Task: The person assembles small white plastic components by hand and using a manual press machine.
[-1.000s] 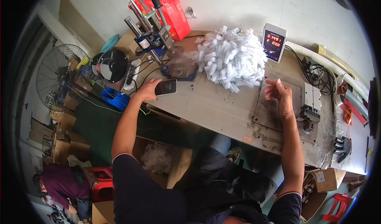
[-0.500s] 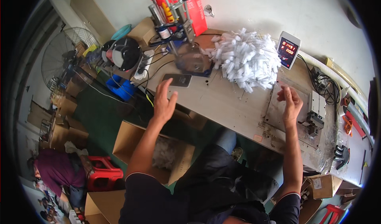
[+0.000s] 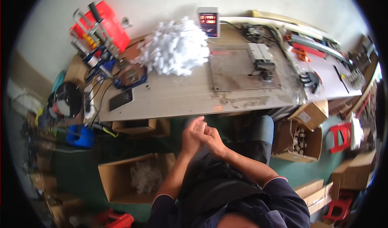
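My left hand (image 3: 191, 138) and my right hand (image 3: 213, 141) meet in front of my lap, just off the worktable's near edge. Both are closed, the right one's fingers pressed against the left one's. Whatever may lie between them is hidden, and motion blurs the fingers slightly. Beyond them, a heap of small white translucent plastic pieces (image 3: 176, 48) rests on the worktable (image 3: 169, 98). To its right lies a flat metal plate (image 3: 226, 74) carrying a block-shaped metal fixture (image 3: 262, 60). A dark phone (image 3: 121, 100) lies near the table's left front edge.
A digital display box (image 3: 208, 24) stands behind the heap. At the left are a lever press (image 3: 95, 46) and a red bag (image 3: 115, 30). An open carton (image 3: 111, 179) with white pieces sits on the floor. A black glove (image 3: 310, 80) lies at the right; a red stool (image 3: 341, 137) stands beyond.
My hands, apart over the table before, have come together in front of my lap. Both have closed. The view has swung right, so the table appears farther left and more level.
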The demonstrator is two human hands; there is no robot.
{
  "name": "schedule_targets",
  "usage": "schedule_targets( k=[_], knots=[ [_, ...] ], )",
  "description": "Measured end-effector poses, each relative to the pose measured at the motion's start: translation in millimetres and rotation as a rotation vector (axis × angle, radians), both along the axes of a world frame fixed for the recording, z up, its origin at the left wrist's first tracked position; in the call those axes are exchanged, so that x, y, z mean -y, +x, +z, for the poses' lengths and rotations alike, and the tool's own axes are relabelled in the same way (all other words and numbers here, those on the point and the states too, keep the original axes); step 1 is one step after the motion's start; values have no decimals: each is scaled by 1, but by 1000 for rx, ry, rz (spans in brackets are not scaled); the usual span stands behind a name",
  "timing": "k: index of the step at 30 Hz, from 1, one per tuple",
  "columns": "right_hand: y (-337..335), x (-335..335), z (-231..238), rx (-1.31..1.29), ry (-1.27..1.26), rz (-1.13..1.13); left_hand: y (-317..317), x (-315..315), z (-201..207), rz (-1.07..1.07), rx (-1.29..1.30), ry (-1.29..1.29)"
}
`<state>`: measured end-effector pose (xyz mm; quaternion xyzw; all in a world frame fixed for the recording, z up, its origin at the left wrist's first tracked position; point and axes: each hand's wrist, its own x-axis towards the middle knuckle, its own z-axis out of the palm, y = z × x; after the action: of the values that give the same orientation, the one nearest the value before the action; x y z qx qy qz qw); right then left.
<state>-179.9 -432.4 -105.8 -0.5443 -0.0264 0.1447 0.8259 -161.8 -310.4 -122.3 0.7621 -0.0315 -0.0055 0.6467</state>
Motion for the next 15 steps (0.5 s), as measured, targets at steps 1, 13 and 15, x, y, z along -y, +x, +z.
schedule_targets(
  k=[1, 13, 15],
  knots=[
    [-6, 12, -9, -35, -68, -19, -6, 10, -3, -72, -9, 51],
    [-61, 60, -102, -214, -237, -189, -43, 49, -89, -347, -180, 60],
    [-54, 43, -118, -145, -286, -199, -42, 31, -114, -306, -203, -54]
  ],
)
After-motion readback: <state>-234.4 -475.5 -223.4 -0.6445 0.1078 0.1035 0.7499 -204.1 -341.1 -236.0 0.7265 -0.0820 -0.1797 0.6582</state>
